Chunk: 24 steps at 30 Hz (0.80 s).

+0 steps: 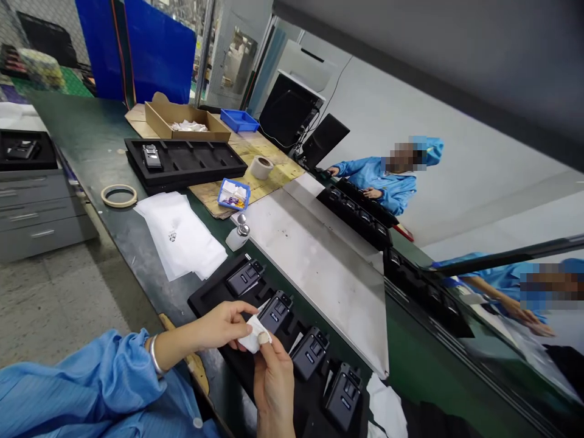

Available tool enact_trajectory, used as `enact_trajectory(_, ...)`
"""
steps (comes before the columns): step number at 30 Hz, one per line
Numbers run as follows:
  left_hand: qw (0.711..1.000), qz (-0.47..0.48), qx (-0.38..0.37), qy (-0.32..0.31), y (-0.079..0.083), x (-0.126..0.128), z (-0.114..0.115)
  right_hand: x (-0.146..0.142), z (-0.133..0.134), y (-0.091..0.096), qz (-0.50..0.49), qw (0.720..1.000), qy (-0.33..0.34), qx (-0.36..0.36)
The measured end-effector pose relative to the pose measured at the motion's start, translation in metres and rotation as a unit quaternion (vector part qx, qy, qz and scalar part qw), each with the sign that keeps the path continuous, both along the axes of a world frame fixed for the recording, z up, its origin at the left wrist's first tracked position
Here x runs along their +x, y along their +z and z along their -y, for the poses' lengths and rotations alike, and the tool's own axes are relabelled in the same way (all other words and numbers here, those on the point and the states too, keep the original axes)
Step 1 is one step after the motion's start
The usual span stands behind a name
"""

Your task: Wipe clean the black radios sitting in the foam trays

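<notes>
A small folded white wipe [253, 334] is held between my two hands above the near edge of a black foam tray [210, 293]. My left hand [222, 325], with a silver bangle at its wrist, has its thumb and fingers closed on the wipe's left side. Gripping the other side, my right hand [274, 377] pinches the wipe with thumb and fingers, and one fingertip looks covered in something pale. Several black handheld devices with white lettering sit in tray slots; the nearest device [275, 311] lies just beyond the wipe.
A pump bottle [238, 234], white bags [176, 234], a tape ring [119, 195], a tape roll [261, 167] and a small blue box [233, 194] lie ahead. Farther back are another foam tray [182, 167] and a cardboard box [157, 121]. Two co-workers in blue work on the right.
</notes>
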<state>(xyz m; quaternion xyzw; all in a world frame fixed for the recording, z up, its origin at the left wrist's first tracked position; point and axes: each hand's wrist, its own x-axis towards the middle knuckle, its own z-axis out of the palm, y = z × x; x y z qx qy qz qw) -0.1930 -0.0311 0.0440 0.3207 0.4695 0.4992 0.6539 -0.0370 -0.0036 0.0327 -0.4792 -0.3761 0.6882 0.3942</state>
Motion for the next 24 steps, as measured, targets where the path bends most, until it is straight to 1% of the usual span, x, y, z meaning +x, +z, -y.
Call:
enact_trajectory(2,0.999,-0.028,0.015,0.022,-0.009,0.001,0.0,-0.002,0.003,-0.003,0.017,0.999,0.015,0.033)
enact_trajectory(4,0.993,-0.099,0.039,0.055,-0.014,0.0,0.0,-0.003,0.006,-0.004,0.056,0.993,0.047,0.093)
enact_trajectory(6,0.976,-0.2,0.066,0.06,-0.014,-0.004,0.0,-0.002,0.008,-0.004,0.109,0.973,0.096,0.178)
enact_trajectory(8,0.951,-0.294,0.084,0.038,-0.009,-0.012,-0.002,0.001,0.008,-0.002,0.165,0.94,0.131,0.269)
enact_trajectory(9,0.938,-0.333,0.088,0.03,-0.006,-0.018,-0.005,0.004,0.007,-0.002,0.192,0.921,0.132,0.311)
enact_trajectory(10,0.922,-0.374,0.092,0.03,-0.002,-0.024,-0.009,0.007,0.006,-0.003,0.216,0.905,0.117,0.348)
enact_trajectory(11,0.901,-0.421,0.094,0.04,0.002,-0.029,-0.014,0.011,0.005,-0.004,0.237,0.891,0.09,0.377)
enact_trajectory(12,0.872,-0.478,0.093,0.05,0.006,-0.034,-0.022,0.016,0.003,-0.005,0.252,0.881,0.056,0.397)
enact_trajectory(14,0.799,-0.592,0.08,0.061,0.013,-0.04,-0.042,0.025,0.001,-0.01,0.268,0.872,-0.001,0.41)
enact_trajectory(15,0.765,-0.637,0.07,0.057,0.016,-0.041,-0.054,0.029,0.0,-0.012,0.272,0.871,-0.017,0.408)
enact_trajectory(16,0.739,-0.669,0.061,0.048,0.018,-0.039,-0.066,0.032,0.0,-0.014,0.275,0.87,-0.024,0.408)
enact_trajectory(17,0.724,-0.687,0.052,0.038,0.019,-0.036,-0.078,0.035,0.0,-0.016,0.278,0.868,-0.025,0.411)
enact_trajectory(19,0.713,-0.699,0.036,0.028,0.02,-0.028,-0.101,0.036,0.002,-0.019,0.284,0.859,-0.018,0.426)
enact_trajectory(21,0.705,-0.709,0.025,0.02,0.02,-0.019,-0.12,0.036,0.005,-0.022,0.283,0.849,-0.003,0.446)
enact_trajectory(23,0.702,-0.711,0.026,0.012,0.02,-0.015,-0.13,0.036,0.005,-0.023,0.275,0.844,0.015,0.46)
enact_trajectory(24,0.703,-0.71,0.032,0.009,0.019,-0.016,-0.131,0.038,0.004,-0.022,0.271,0.842,0.022,0.465)
